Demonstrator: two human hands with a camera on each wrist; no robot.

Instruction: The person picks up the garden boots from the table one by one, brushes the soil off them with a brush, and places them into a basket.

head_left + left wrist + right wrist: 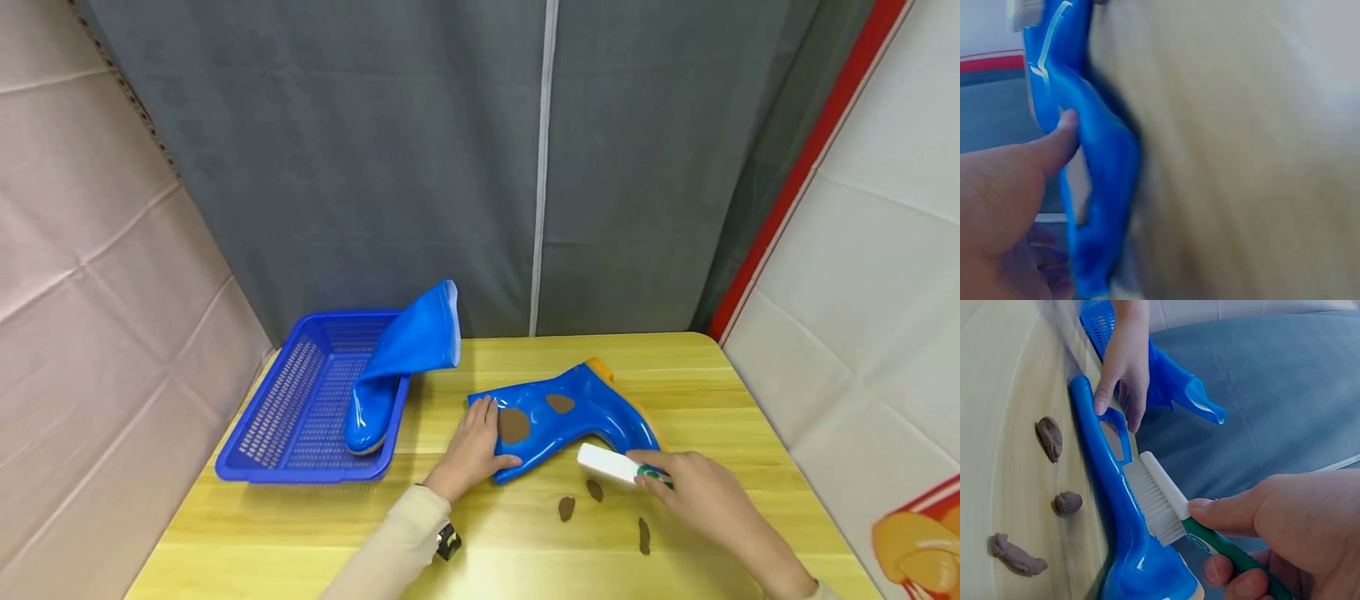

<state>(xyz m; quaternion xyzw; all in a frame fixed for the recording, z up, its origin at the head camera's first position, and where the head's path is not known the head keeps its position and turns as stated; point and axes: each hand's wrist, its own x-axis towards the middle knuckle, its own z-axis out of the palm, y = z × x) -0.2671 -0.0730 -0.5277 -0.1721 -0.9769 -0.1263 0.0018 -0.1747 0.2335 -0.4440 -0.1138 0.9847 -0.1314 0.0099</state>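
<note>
Currently | left hand (pixel 474 442) rests spread on blue boot (pixel 588 417) | right hand (pixel 705 493) grips brush (pixel 606 462) | handle emblem (pixel 1202 543) illegible

Shows glossy blue on the lying boot (pixel 585 408), marked with brown patches (pixel 513 425), orange along the sole (pixel 600 370). Repeats blue on the second boot (pixel 412 342), pale at the lining (pixel 454 317). Reads violet-blue, with a lattice of holes, on the basket (pixel 300 476). Records white and green on the brush (pixel 1167 485), brown on the clumps (pixel 566 508), yellow woodgrain on the table (pixel 525 554), grey on the curtain (pixel 375 167).
</note>
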